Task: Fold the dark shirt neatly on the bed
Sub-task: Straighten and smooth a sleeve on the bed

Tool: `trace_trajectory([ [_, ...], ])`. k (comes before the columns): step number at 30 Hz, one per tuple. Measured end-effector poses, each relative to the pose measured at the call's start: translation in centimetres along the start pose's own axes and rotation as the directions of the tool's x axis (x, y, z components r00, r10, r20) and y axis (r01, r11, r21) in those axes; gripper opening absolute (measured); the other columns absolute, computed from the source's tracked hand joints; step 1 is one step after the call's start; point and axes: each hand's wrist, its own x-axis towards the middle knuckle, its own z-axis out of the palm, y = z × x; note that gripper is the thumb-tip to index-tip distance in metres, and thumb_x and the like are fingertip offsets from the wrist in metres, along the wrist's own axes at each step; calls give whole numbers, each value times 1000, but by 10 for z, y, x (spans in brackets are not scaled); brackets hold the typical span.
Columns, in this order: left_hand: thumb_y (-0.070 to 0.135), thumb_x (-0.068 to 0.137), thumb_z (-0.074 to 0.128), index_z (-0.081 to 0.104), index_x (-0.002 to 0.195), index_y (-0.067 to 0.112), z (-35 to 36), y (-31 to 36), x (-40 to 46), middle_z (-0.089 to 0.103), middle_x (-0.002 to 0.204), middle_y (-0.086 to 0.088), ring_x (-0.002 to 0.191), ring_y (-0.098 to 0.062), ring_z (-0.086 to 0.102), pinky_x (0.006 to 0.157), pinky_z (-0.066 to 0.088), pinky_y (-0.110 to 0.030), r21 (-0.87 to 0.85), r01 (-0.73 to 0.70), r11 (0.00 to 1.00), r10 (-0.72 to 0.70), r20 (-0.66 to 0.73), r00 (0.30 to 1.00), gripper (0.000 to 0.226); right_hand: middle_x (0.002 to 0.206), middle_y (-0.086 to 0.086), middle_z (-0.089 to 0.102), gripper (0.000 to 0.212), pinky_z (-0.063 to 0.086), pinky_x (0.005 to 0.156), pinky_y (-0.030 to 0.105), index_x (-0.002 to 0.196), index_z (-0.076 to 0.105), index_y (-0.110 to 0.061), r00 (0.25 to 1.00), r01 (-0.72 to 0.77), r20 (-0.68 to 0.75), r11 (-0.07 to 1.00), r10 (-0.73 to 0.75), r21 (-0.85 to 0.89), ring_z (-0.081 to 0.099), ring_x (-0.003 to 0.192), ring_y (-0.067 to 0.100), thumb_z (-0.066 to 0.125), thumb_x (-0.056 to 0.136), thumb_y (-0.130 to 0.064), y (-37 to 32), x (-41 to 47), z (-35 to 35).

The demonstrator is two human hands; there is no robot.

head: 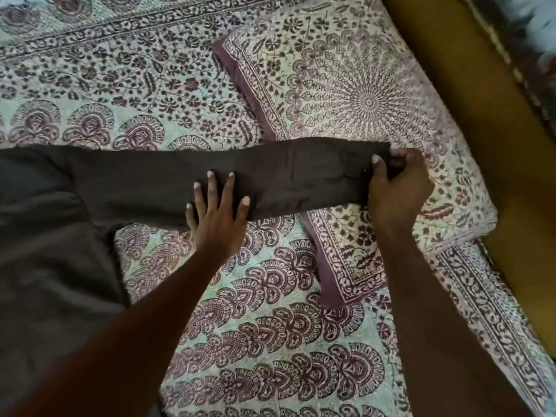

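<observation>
While left hand (218, 212) flattens shirt (156, 182) sleeve, right hand (397, 188) apparently pinching cuff

The scene is lit softly and evenly by dim, diffuse light, and no clear source can be made out. Only faint shadows are cast under the left hand (216, 212) and the right hand (397, 188). No glare is seen. The dark shirt (150, 182) is rendered nearly without detail, its folds lost in murk left of the hands. Fine detail is smeared throughout by compression. Straight lines are bowed by wide-angle distortion toward the edges, and blur is seen beyond the right hand.
</observation>
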Motion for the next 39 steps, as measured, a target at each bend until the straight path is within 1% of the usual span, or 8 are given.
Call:
trace_trajectory([
  [3,66,105,23,6,162,51,1,2,3,-16,174,10,160,-23,-17,127,-4,-57,18,17,1000,-18,44,999,61,135,19,57,36,37,97,41,129,63,-11,942,310,-24,898,-334,-312,51,124,37,63,95,-24,-21,-20,3],
  [5,66,104,24,6,162,53,-1,3,4,-19,173,11,160,-22,-20,126,-7,-57,11,21,1000,-21,78,997,61,143,16,53,38,33,101,47,133,62,-16,814,581,231,737,-533,-346,44,130,36,62,96,-26,-26,-35,8],
  [7,65,105,27,5,162,50,-4,0,5,-16,174,11,160,-21,-20,126,-7,-57,-31,19,999,-16,89,996,63,150,12,49,44,34,100,55,136,61,-18,740,659,460,664,-490,-354,37,133,33,63,93,-31,-25,-49,16],
  [11,58,106,36,11,164,39,-20,-16,1,10,175,9,162,-20,-2,127,5,-59,-228,-78,971,85,20,996,66,159,15,37,55,29,105,63,143,54,-18,833,519,475,695,-282,-498,27,142,36,62,93,-40,-39,-76,29],
  [21,31,103,39,48,146,8,-106,-204,-22,45,157,-21,148,-38,37,117,34,-57,1,47,999,-42,-429,902,49,142,12,54,49,32,102,55,134,61,-16,448,776,759,628,-473,-67,44,134,34,66,88,-34,-126,-205,122],
  [31,47,105,29,26,162,22,-164,-368,-24,17,174,0,161,-26,13,124,16,-57,115,352,929,-270,-441,856,63,165,10,32,57,31,114,56,150,45,-11,88,777,815,552,-572,303,20,156,31,57,95,-17,-251,-318,252],
  [35,51,106,20,18,165,30,-156,-388,-20,7,175,7,162,-19,5,127,13,-53,154,360,920,-274,-403,873,63,173,7,17,61,24,124,53,161,32,-12,86,799,813,528,-576,289,10,161,25,45,102,-25,-281,-359,312],
  [39,50,106,20,13,166,32,-152,-392,-15,4,176,8,162,-18,6,126,16,-53,186,354,917,-252,-419,872,63,175,-1,13,70,10,126,55,163,28,-35,270,804,796,582,-542,123,11,161,23,39,100,-63,-283,-352,356],
])
